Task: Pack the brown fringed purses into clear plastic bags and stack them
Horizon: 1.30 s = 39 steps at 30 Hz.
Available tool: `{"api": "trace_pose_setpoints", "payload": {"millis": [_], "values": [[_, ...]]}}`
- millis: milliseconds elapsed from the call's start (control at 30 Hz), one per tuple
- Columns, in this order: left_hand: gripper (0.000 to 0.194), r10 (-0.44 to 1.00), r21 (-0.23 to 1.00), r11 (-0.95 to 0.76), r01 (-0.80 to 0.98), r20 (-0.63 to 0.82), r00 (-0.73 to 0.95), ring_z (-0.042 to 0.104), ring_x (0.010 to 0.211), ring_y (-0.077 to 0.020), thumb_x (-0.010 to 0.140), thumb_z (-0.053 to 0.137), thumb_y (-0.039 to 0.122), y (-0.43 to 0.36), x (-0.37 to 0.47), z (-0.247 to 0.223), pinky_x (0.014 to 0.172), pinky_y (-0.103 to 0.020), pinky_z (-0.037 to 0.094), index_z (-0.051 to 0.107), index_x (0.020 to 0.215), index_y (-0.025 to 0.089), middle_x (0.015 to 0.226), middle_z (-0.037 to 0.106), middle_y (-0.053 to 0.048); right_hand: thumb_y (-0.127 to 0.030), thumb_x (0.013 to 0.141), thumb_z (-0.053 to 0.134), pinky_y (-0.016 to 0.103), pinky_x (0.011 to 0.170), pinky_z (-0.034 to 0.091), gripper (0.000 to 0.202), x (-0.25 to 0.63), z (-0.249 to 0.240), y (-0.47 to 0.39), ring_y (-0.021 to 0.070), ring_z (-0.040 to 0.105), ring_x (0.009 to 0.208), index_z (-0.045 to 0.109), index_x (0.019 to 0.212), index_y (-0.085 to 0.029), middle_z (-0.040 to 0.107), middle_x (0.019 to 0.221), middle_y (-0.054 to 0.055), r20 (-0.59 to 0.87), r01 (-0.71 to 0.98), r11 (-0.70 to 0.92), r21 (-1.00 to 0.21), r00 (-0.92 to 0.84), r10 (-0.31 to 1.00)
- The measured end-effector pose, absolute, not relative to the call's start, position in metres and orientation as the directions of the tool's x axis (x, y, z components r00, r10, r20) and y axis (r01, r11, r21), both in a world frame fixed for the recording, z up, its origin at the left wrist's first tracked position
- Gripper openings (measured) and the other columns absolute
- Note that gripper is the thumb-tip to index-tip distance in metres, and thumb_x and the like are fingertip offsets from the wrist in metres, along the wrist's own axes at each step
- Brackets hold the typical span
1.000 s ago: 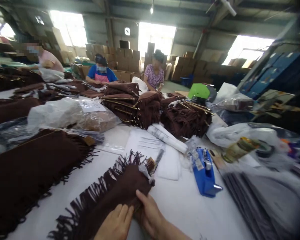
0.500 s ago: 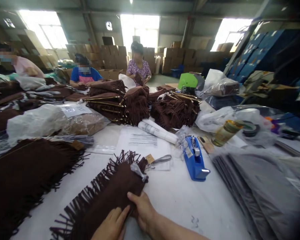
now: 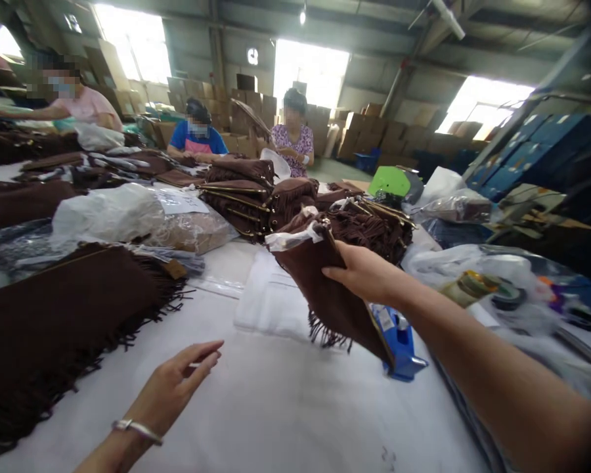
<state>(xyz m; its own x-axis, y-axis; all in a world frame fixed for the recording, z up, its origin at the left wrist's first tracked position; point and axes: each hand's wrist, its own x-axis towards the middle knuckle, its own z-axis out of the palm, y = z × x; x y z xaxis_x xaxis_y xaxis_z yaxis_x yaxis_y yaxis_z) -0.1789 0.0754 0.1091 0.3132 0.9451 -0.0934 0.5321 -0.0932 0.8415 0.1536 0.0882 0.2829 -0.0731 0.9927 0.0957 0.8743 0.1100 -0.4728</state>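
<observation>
A dark brown fringed bag (image 3: 335, 289) hangs tilted above the table, with my right hand (image 3: 367, 272) gripping its edge, thumb on the near face. White wrapping covers something at the bag's upper corner, and its fringe dangles below. My left hand (image 3: 177, 381), a silver bangle at its wrist, hovers over the white table (image 3: 276, 407) with fingers stretched out and nothing in them. Another brown fringed bag (image 3: 79, 302) with a paper tag lies flat at the left. Behind the held bag, a blue tape dispenser (image 3: 404, 348) is partly covered.
Piled brown bags (image 3: 241, 194) with gold zippers stand at the back. A clear plastic bag (image 3: 128, 217) with a paper label sits left of them. Rolls of tape (image 3: 467, 286) and plastic wrap lie at the right. Several co-workers sit or stand across the table.
My right hand has lifted the fringed bag off the table and carried it forward toward the pile. My left hand has let go of it and moved left. The view has shifted.
</observation>
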Motion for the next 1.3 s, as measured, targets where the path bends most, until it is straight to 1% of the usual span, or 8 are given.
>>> {"api": "trace_pose_setpoints", "payload": {"millis": [100,167,233,433,733,967,1100,1300], "values": [[0.052,0.921,0.923,0.123,0.365,-0.243,0.305,0.066,0.091,-0.0248,0.075,0.058,0.057,0.082,-0.175,0.089,0.078,-0.033,0.057,0.065,0.109,0.018,0.096,0.070,-0.008,-0.018,0.082,0.054,0.039,0.072,0.050,0.056,0.118,0.289,0.069,0.0283,0.067,0.081,0.041,0.136,-0.022,0.069,0.097,0.011,0.036,0.994,0.066,-0.081,-0.064,0.997],[0.055,0.906,0.934,0.282,0.218,-0.335,0.259,0.065,0.092,-0.0256,0.072,0.063,0.054,0.080,-0.179,0.068,0.077,-0.034,0.057,0.063,0.109,0.013,0.097,0.070,-0.010,-0.007,0.081,0.046,0.037,0.068,0.051,0.066,0.086,0.244,0.050,0.0281,0.067,0.081,0.027,0.143,-0.019,0.065,0.111,0.017,0.007,0.996,0.091,0.016,-0.091,0.996],[0.055,0.892,0.906,0.418,0.064,-0.423,0.162,0.065,0.094,-0.0250,0.070,0.068,0.047,0.071,-0.190,0.044,0.081,-0.033,0.056,0.061,0.110,0.010,0.100,0.069,-0.012,-0.003,0.083,0.039,0.043,0.081,0.049,0.060,0.057,0.168,0.026,0.0332,0.057,0.109,0.030,0.142,-0.011,0.047,0.133,0.023,0.052,0.987,0.151,0.061,-0.154,0.987],[0.050,0.827,0.819,0.525,-0.233,-0.555,-0.086,0.065,0.095,-0.0218,0.067,0.073,0.027,0.027,-0.227,0.008,0.089,-0.028,0.052,0.057,0.110,0.007,0.100,0.068,-0.014,0.001,0.080,0.039,0.047,0.102,0.035,0.067,0.041,0.001,-0.033,0.0300,0.027,0.134,0.029,0.143,-0.021,0.030,0.148,0.009,0.117,0.900,0.431,-0.068,-0.422,0.899],[0.036,0.908,0.898,0.417,0.139,-0.404,-0.115,0.050,0.048,-0.0104,0.076,0.060,0.041,0.008,-0.198,0.022,0.040,-0.022,0.042,0.062,0.099,0.014,0.065,0.056,0.002,0.001,0.082,0.046,0.038,0.084,0.047,0.062,0.077,0.016,-0.032,0.0218,0.051,0.092,0.037,0.139,-0.023,0.057,0.106,0.009,0.064,0.826,0.497,-0.266,-0.500,0.864],[0.026,0.945,0.688,-0.269,0.673,0.054,0.323,0.055,0.073,-0.0180,0.079,0.060,0.039,0.044,-0.157,0.027,0.073,-0.031,0.045,0.067,0.093,0.019,0.076,0.059,-0.003,-0.005,0.082,0.052,0.036,0.081,0.049,0.055,0.065,0.015,-0.071,0.0204,0.052,0.089,0.044,0.134,-0.024,0.058,0.102,0.008,0.065,0.756,0.491,-0.432,-0.517,0.854],[0.018,0.924,0.662,-0.326,0.675,0.073,0.374,0.053,0.064,-0.0173,0.076,0.064,0.035,0.058,-0.143,0.014,0.062,-0.029,0.043,0.064,0.070,0.018,0.065,0.057,-0.001,-0.025,0.086,0.058,0.035,0.084,0.049,0.041,0.078,0.026,-0.069,0.0202,0.054,0.095,0.052,0.126,-0.026,0.059,0.105,0.007,0.039,0.623,0.358,-0.696,-0.464,0.885],[0.016,0.907,0.684,-0.414,0.600,0.253,0.337,0.054,0.091,-0.0193,0.088,0.051,0.026,0.028,-0.150,0.020,0.085,-0.035,0.043,0.064,0.092,0.017,0.090,0.062,-0.007,-0.027,0.087,0.057,0.034,0.095,0.045,0.045,0.079,0.045,-0.033,0.0199,0.049,0.115,0.047,0.130,-0.029,0.053,0.126,0.006,0.068,0.369,0.075,-0.927,-0.032,0.997]]}}
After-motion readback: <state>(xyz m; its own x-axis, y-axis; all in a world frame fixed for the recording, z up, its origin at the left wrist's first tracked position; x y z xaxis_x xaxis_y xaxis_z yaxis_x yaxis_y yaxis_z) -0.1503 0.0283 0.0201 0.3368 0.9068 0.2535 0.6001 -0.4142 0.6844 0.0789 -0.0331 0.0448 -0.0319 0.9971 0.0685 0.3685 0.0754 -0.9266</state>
